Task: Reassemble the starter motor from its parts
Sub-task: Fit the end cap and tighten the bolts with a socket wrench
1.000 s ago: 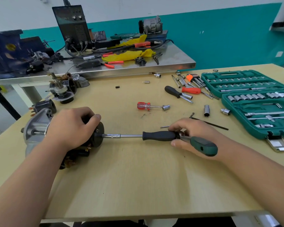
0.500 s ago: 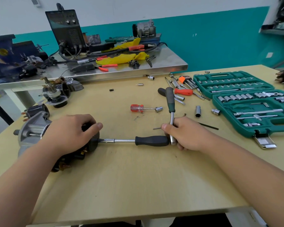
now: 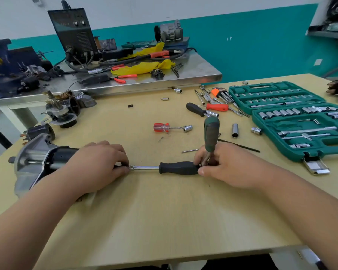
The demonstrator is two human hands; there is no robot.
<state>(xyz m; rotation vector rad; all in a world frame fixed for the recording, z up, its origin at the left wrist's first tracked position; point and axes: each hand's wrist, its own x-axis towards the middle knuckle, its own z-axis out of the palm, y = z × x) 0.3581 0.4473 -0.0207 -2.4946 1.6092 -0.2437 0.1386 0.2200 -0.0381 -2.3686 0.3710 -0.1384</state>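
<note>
While the starter motor [image 3: 43, 164] lies on its side near the left edge of the table [image 3: 164, 221], the left hand [image 3: 98, 162] is curled over its rear end. Fingers and thumb grip the dark body and hide the end cap. Behind the motor, toward the far left corner, sit a black solenoid [image 3: 37, 131] and a cluster of dismantled parts [image 3: 61, 112]. From the left fingertips a driver [image 3: 179, 168] with steel shaft and black handle runs rightward, flat along the table. Right hand [image 3: 228, 166]: thumb against the handle's butt, fingers curled round the metal neck of a ratchet [image 3: 211, 133], whose green grip stands up and away from the person. Beyond lie a red-handled nut driver [image 3: 161, 127], a loose deep socket [image 3: 235, 130] and, along the right edge, an open green socket case [image 3: 300, 129]. Motor long axis: parallel to the near edge, nose housing toward the left edge, rear end facing right, in line with the driver.
</note>
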